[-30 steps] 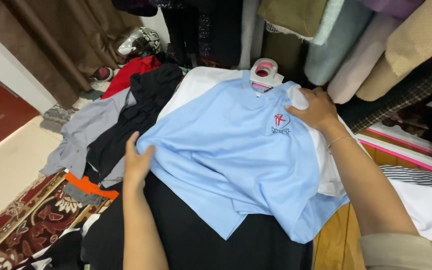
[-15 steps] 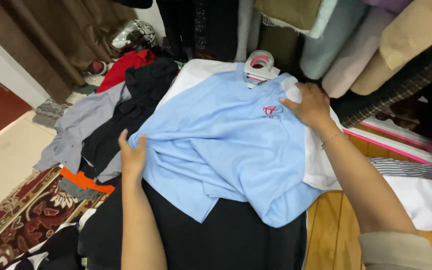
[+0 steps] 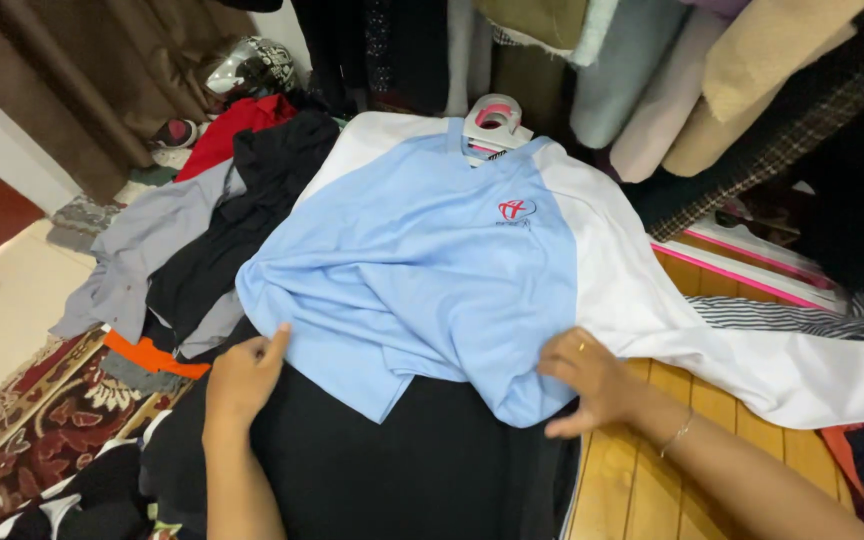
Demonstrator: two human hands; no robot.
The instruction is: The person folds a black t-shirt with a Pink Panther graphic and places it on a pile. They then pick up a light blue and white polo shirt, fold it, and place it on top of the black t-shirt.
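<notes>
Light blue shirt [image 3: 412, 270] lay spread front-up over a black cloth [image 3: 422, 470], its collar end away from the hands and still on a white and pink hanger [image 3: 493, 122], its lower hem nearest the person. A small red emblem [image 3: 515, 210] showed on the chest. The left hand [image 3: 244, 372] rested at the shirt's near-left corner, fingers loosely curled and the forefinger stretched out onto the hem; it pressed on the fabric but did not seem to grip it (the underside of the hand could not be seen). The right hand [image 3: 592, 378], a ring on one finger and a thin bracelet at the wrist, sat at the near-right corner of the hem with its fingers bent over the edge of the cloth, seemingly pinching it lightly, though the thumb's hold was hidden. With one hand at each lower corner, the shirt looked to be held flat and square across the pile, likely so the fabric stayed smooth.

Beyond the right hand a white garment [image 3: 712, 320] lay under the blue shirt and trailed off to that side across the wooden tabletop [image 3: 642, 490]. Out past the left hand lay a heap of clothes: a grey shirt [image 3: 137, 260], a black garment [image 3: 252, 200], a red one [image 3: 232, 125] and an orange strip [image 3: 152, 355]. Rolls of fabric [image 3: 652, 80] stood well beyond both hands, and a patterned red carpet [image 3: 42, 430] covered the floor below the left arm.
</notes>
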